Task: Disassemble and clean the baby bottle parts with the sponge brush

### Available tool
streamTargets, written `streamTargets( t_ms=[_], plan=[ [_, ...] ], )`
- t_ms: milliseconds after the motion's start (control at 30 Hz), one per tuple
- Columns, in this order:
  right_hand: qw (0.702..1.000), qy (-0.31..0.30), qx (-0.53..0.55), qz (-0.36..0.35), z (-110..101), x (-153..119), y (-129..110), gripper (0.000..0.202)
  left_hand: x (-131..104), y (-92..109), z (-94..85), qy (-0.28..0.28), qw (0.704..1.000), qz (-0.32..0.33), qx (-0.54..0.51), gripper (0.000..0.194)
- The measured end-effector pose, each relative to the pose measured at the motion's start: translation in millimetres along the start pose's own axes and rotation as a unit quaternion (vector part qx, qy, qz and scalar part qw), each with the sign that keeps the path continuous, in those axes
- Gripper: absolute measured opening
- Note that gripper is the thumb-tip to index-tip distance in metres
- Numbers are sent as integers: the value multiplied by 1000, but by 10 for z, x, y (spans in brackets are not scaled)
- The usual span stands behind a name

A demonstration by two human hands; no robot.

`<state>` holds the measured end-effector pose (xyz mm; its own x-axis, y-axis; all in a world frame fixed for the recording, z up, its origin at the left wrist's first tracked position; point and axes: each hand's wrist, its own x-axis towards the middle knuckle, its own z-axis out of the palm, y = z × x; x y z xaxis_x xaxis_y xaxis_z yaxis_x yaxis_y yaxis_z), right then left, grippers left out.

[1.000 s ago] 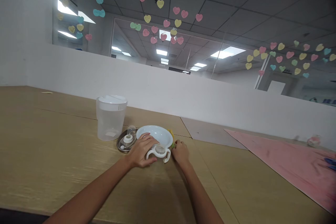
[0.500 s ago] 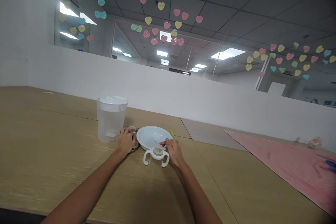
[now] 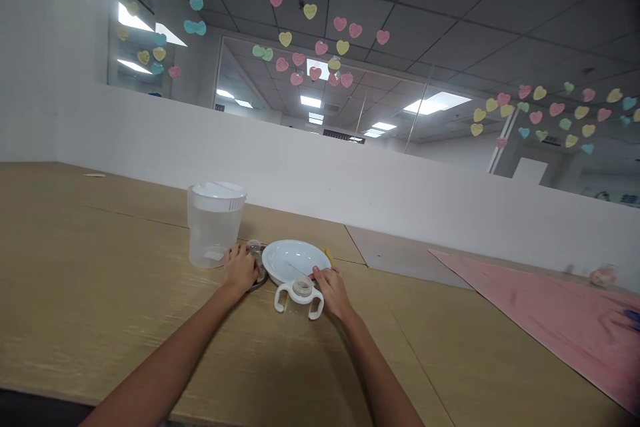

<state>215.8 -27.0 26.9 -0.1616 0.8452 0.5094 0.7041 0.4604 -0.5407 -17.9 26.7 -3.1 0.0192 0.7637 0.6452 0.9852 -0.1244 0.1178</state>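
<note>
My left hand point(image 3: 241, 269) rests beside a dark round tray point(image 3: 259, 285), its fingers curled at a small clear item point(image 3: 255, 248) whose grip I cannot make out. My right hand point(image 3: 331, 285) is closed at the right rim of a white plate point(image 3: 295, 255), with thumb and fingers on a thin clear stick point(image 3: 299, 270) that reaches over the plate. Just in front of the plate stands a clear bottle with a white two-handled collar point(image 3: 303, 289), its mouth open at the top.
A lidded translucent pitcher point(image 3: 215, 230) stands left of the plate. Behind the right hand shows a yellow item point(image 3: 328, 256). A pink mat point(image 3: 545, 307) lies on the table at the right, below a white wall point(image 3: 300, 177).
The view has shifted slightly, so everything sits a little further right. The stick in my right hand has tilted a little over the plate.
</note>
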Motion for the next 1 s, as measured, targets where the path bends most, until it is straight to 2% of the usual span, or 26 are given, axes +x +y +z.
streamTargets(
  t_ms=[167, 400, 467, 533, 667, 767, 900, 1000],
  plan=[
    [996, 87, 3, -14, -22, 9, 53, 45, 11, 12, -94, 41, 999, -8, 24, 20],
    [979, 200, -27, -27, 17, 66, 149, 35, 113, 10, -268, -41, 995, -89, -6, 30],
    [972, 230, -36, -29, 21, 77, 166, 33, 127, 2, -306, -41, 994, -99, -9, 33],
    [965, 258, -49, -23, 14, 84, 179, 32, 128, 3, -329, -10, 995, -98, -24, 33],
    [955, 290, -56, -10, 1, 101, 212, 27, 107, 48, -321, 89, 989, -38, -115, 24],
    [956, 288, -46, 11, 6, 113, 235, 21, 88, 116, -294, 125, 973, 29, -192, 20],
    [963, 269, -28, 17, 7, 111, 227, 6, 42, 239, -277, 99, 951, 106, -272, 25],
    [965, 260, -21, 15, -1, 99, 198, 20, -9, 327, -259, 55, 941, 153, -296, 27]
  ],
)
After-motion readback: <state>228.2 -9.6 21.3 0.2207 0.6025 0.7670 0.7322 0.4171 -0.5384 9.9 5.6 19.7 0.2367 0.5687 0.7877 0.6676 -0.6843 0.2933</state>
